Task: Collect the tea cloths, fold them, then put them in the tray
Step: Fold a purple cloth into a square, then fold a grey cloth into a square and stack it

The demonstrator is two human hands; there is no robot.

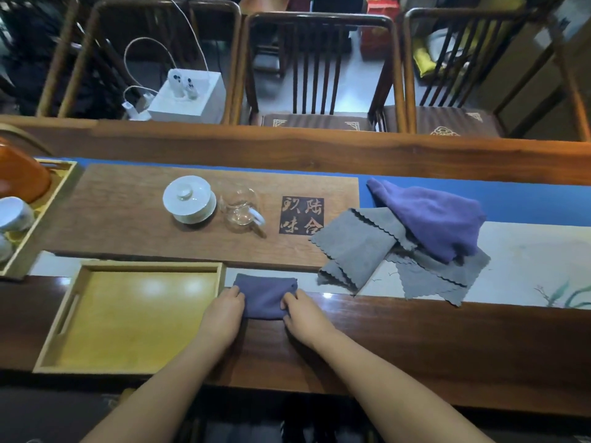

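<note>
A small folded dark blue-grey tea cloth (265, 295) lies on the table just right of the yellow wooden tray (128, 314). My left hand (224, 314) grips its left edge and my right hand (303, 314) grips its right edge, fingers curled onto the fabric. Nothing lies in the tray. Further right, a purple cloth (438, 219) sits crumpled on top of grey scalloped-edge cloths (358, 247), all unfolded.
A wooden tea board (128, 219) behind the tray carries a white lidded gaiwan (189, 199) and a glass pitcher (240, 206). A second tray with cups and an orange vessel (19, 177) sits at far left. Chairs stand beyond the table.
</note>
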